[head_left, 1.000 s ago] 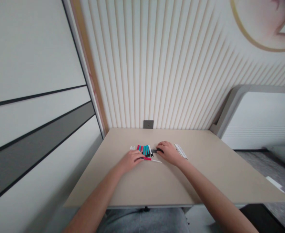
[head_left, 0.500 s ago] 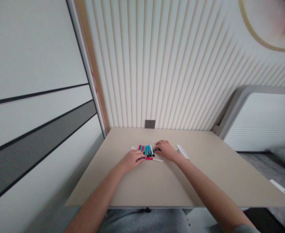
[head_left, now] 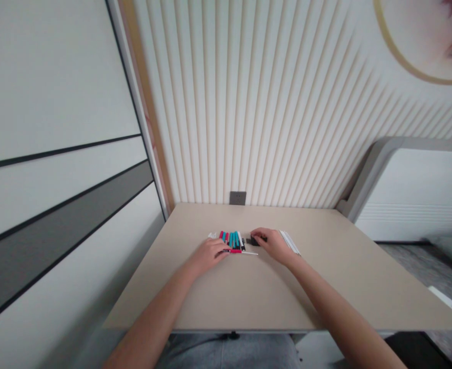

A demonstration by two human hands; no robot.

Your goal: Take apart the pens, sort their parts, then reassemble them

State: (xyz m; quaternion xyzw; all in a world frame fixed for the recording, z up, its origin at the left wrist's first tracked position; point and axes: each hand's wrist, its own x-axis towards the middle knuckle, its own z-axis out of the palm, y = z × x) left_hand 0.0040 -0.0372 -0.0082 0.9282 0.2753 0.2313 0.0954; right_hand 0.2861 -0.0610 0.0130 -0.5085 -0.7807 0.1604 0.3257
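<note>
Red pen (head_left: 235, 251) with a long white tip lies just under the fingers (head_left: 222, 248) of the left hand (head_left: 208, 255). Those fingers are curled low and loosely closed, and they reach the pen, but the view cannot settle whether they grip it or only touch it. The fingers (head_left: 260, 233) of the right hand (head_left: 274, 245) arch over one small black piece (head_left: 254, 240), partly open and touching it; whether they have hold of it cannot be told, and its exact kind is unclear.

Between the hands, a row of about seven markers (head_left: 232, 239) lies side by side, with red and teal parts showing; the exact count is too small to tell. One small white scrap (head_left: 212, 235) sits at the row's left end. Just beside the right hand lies one bundle of thin white sticks (head_left: 289, 242), their number unclear.

All of this rests on one beige table (head_left: 326, 287) pushed against a ribbed cream wall (head_left: 249, 113) with one grey wall socket (head_left: 237, 198). Grey trousers (head_left: 229, 353) show below the table edge, and a white panelled wall (head_left: 57, 154) runs along the left.
</note>
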